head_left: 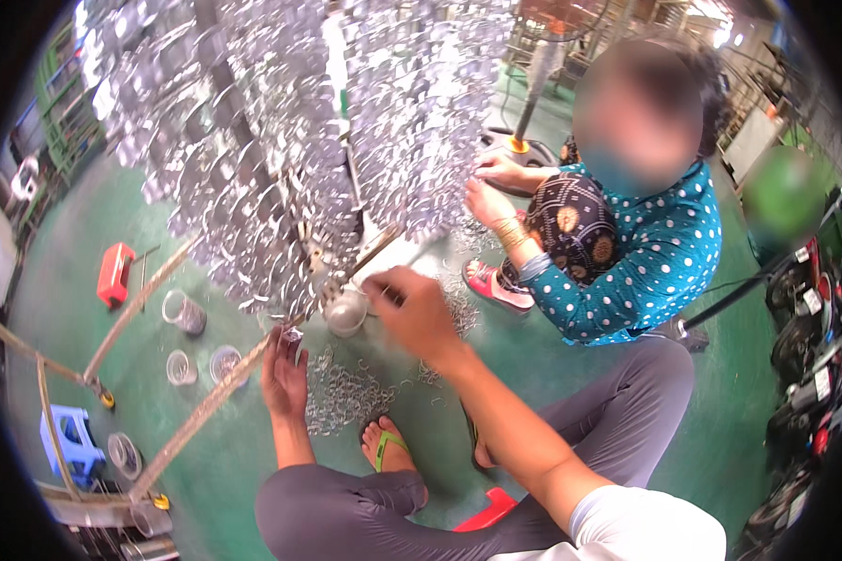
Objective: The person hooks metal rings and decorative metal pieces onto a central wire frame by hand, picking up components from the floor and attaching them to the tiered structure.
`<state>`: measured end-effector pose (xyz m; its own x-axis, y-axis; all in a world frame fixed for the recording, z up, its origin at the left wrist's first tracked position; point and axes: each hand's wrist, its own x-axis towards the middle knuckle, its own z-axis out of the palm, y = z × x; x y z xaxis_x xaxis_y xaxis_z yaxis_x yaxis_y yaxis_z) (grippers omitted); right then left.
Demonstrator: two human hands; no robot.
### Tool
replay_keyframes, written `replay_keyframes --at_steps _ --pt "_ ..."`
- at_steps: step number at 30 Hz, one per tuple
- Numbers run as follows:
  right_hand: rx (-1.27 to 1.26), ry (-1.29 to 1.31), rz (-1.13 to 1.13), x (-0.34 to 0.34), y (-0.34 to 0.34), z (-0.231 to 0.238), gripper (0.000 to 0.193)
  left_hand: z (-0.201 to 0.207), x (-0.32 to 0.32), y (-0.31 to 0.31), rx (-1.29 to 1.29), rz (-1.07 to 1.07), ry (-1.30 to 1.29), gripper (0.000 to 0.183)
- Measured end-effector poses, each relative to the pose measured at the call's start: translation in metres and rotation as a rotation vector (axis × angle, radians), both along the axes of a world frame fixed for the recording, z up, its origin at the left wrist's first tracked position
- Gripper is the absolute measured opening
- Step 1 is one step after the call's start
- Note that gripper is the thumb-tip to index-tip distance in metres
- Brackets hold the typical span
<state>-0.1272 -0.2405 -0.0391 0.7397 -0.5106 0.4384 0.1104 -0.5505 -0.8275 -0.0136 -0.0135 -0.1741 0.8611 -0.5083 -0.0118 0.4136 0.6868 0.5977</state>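
Observation:
Dense rows of small, curved silvery metal pieces [253, 178] hang on a rack in front of me. My left hand [284, 379] is raised at the rack's lower left end, its fingers bent around a small shiny metal piece [293, 333]. To the right, just below the hanging rows, my right hand [413, 313] has its fingers closed and is slightly blurred; what they hold, if anything, is hidden. Between my hands, a pale rounded cup-like thing [345, 314] sits under the rack. Loose curved metal pieces [341, 393] lie scattered on the green floor below.
At right a person in a dotted teal shirt [646, 248] sits with both hands at the rack's edge. Clear plastic cups [183, 311] stand left of a rusty frame bar [196, 425]. A blue stool [71, 439] and a red box [115, 274] are farther left. Dark machine parts [795, 365] line the right.

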Motion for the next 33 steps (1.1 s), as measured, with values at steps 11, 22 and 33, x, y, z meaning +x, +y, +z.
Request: replay_keyframes --at_steps 11,22,33 --pt "0.198 -0.669 -0.515 0.078 -0.265 0.112 0.018 -0.134 -0.113 0.026 0.798 -0.707 0.260 0.035" --pt "-0.071 -0.258 -0.591 0.168 -0.368 0.156 0.035 -0.154 -0.175 -0.003 1.276 -0.887 0.128 0.041" --pt "-0.312 -0.335 -0.545 0.183 -0.366 0.143 0.029 -0.141 -0.177 -0.007 1.185 -0.750 0.079 0.050"
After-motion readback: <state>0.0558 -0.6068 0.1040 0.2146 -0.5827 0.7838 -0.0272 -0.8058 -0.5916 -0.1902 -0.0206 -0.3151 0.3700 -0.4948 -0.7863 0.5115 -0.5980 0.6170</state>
